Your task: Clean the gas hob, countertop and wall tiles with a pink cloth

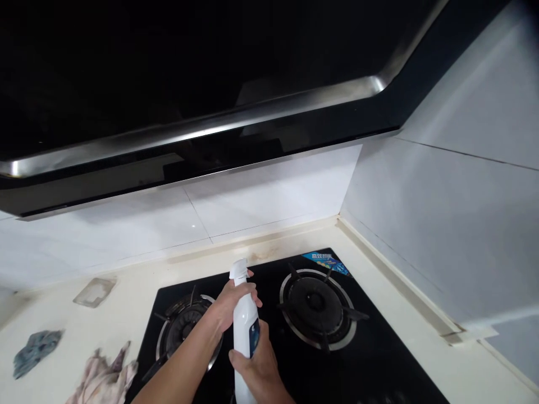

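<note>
A white spray bottle (242, 318) with a dark blue label stands out in front of me, held above the black gas stove (269, 280). My left hand (236, 300) wraps round its neck just under the spray head, fingers curled to the far side. Lower down, my right hand (257, 362) grips the bottle's body, with the thumb across its front. The left burner (184, 328) is partly covered by my left forearm. To the right of the bottle the other burner (316, 303) shows in full. The bottle's base runs out of the frame.
A black range hood (252, 134) with a metal trim hangs low overhead. On the cream counter (138, 280) at left lie a grey-blue rag (37, 352), a pinkish cloth (103, 379) and a flat translucent square (95, 292). A tiled wall (446, 224) bounds the right side.
</note>
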Motion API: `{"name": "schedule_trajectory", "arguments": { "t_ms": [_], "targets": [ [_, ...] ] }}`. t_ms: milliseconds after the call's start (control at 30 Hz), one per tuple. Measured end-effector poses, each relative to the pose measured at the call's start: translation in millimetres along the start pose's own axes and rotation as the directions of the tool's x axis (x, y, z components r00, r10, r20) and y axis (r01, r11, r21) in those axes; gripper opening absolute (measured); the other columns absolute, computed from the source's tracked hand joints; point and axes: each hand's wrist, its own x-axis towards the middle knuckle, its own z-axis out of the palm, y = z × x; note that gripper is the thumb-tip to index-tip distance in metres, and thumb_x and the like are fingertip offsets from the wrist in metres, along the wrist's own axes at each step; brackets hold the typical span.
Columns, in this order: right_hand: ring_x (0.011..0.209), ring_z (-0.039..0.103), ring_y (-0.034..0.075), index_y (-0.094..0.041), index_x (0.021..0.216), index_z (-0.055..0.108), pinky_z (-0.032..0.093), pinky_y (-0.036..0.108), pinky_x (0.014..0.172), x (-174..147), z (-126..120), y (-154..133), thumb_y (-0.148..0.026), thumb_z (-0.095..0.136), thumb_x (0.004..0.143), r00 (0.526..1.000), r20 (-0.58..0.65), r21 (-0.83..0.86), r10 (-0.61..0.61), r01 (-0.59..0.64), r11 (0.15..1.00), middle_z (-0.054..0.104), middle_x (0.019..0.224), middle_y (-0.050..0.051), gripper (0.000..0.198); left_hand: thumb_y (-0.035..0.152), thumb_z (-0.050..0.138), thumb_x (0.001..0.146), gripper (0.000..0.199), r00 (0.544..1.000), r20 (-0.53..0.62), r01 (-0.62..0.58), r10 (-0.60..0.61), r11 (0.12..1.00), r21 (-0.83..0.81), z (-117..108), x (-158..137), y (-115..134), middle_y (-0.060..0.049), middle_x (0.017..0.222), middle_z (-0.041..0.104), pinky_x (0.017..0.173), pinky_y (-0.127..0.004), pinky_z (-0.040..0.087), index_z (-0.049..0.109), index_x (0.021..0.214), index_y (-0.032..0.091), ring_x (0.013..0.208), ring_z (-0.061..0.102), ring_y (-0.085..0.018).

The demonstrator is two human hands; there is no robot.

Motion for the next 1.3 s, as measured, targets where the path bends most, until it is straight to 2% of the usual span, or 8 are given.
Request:
{"name": "schedule_trajectory", "arguments": {
  "t_ms": [233, 533, 867, 1100, 1300],
  "targets": [
    [0.086, 0.068, 0.025, -0.025, 0.113, 0.047, 0.052, 0.036, 0.074, 26.1, -11.1, -12.8, -0.030, 0.065, 0.064, 0.999, -0.044, 0.004, 0.024, -0.024, 1.000, 0.068, 0.092, 0.001, 0.053, 0.033, 0.076, 0.066, 0.050, 0.999, -0.020, 0.036, -0.035, 0.997, 0.063, 13.0, 34.8, 2.2, 0.005, 0.060, 0.059, 0.052, -0.025, 0.045, 0.052, 0.107, 0.019, 0.056, 0.064, -0.019],
    [0.085, 0.066, 0.023, -0.024, 0.107, 0.045, 0.051, 0.035, 0.075, 62.7, -7.0, -17.5, -0.028, 0.067, 0.062, 0.999, -0.050, 0.041, -0.002, 0.004, 0.999, 0.066, 0.091, 0.000, 0.050, 0.027, 0.071, 0.065, 0.049, 0.996, -0.092, 0.029, -0.016, 0.989, 0.142, 4.3, 72.2, -2.1, 0.004, 0.059, 0.059, 0.051, -0.026, 0.047, 0.050, 0.109, 0.019, 0.054, 0.064, -0.019],
    [0.084, 0.067, 0.023, -0.023, 0.105, 0.044, 0.052, 0.034, 0.074, 70.9, -2.2, -20.1, -0.027, 0.066, 0.062, 1.000, -0.016, 0.103, 0.022, -0.020, 0.994, 0.065, 0.089, -0.001, 0.049, 0.024, 0.068, 0.064, 0.045, 0.989, -0.141, 0.059, -0.036, 0.985, 0.162, 0.0, 84.3, -3.4, 0.004, 0.059, 0.059, 0.048, -0.025, 0.047, 0.052, 0.106, 0.019, 0.051, 0.062, -0.017],
    [0.087, 0.067, 0.024, -0.023, 0.105, 0.045, 0.052, 0.034, 0.075, 74.1, 2.6, -18.3, -0.028, 0.067, 0.062, 0.999, -0.019, 0.112, 0.034, -0.032, 0.993, 0.066, 0.092, 0.001, 0.049, 0.026, 0.069, 0.068, 0.022, 0.975, -0.220, 0.070, -0.025, 0.978, 0.199, -7.8, 91.7, -10.0, 0.000, 0.061, 0.060, 0.045, -0.023, 0.046, 0.055, 0.082, 0.017, 0.052, 0.063, -0.017],
    [0.088, 0.066, 0.024, -0.023, 0.107, 0.045, 0.051, 0.035, 0.077, 77.6, 4.1, -20.4, -0.028, 0.068, 0.062, 1.000, 0.005, 0.085, 0.031, -0.031, 0.996, 0.066, 0.095, 0.002, 0.051, 0.025, 0.071, 0.069, 0.034, 0.971, -0.238, 0.074, -0.031, 0.982, 0.174, -11.7, 85.8, -6.2, 0.001, 0.061, 0.061, 0.047, -0.025, 0.048, 0.055, 0.099, 0.017, 0.052, 0.063, -0.018]
  ]
}}
